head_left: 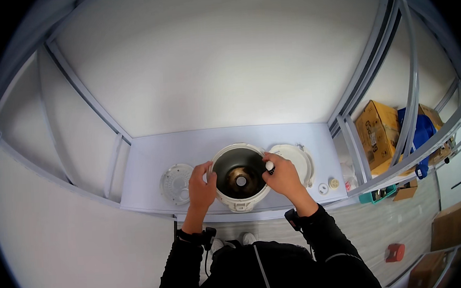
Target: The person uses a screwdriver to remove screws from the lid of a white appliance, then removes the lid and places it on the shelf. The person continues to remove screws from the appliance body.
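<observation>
A white rice cooker body (241, 205) stands without its lid at the front middle of the table. Its inside has dark grey walls and a brown-stained bottom with a pale round disc (240, 181) at the centre. My left hand (201, 187) grips the left side of the rim, its thumb toward the opening. On the right side of the rim, my right hand (284, 176) is closed around a short object with a white end and a black part (270, 166); the rest of it is hidden by the fingers.
Left of the cooker lies a round, translucent white cover (177, 184). A white round lid (296, 161) lies to the right, with two small round parts (328, 186) near it. Metal frame posts (355, 147) flank the table (151, 149). Cardboard boxes (378, 129) stand beyond the right post.
</observation>
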Available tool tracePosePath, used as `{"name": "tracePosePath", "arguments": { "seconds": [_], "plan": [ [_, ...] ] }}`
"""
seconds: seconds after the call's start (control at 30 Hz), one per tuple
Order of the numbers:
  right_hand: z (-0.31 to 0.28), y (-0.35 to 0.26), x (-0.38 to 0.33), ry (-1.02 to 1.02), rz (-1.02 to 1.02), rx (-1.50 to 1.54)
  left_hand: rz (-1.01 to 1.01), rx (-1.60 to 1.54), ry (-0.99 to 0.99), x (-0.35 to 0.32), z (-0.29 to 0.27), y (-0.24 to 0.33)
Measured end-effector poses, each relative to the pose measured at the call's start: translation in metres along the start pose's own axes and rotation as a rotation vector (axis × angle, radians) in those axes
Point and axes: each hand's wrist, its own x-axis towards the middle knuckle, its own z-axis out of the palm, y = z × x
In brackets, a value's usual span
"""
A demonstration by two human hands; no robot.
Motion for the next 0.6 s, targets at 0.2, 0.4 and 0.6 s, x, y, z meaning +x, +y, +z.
{"name": "tracePosePath", "arguments": {
  "seconds": [0.2,0.4,0.6],
  "plan": [
    [-0.001,0.0,0.002,0.0,-0.053,-0.006,0.045,-0.12,0.01,0.015,0.014,-0.018],
    [-0.006,-0.003,0.001,-0.051,-0.004,0.011,-0.111,-0.302,-0.068,0.014,0.016,-0.02],
    [-0.008,-0.013,0.002,-0.047,0.067,-0.049,-0.071,-0.284,-0.02,0.012,0.019,-0.019]
  ]
}}
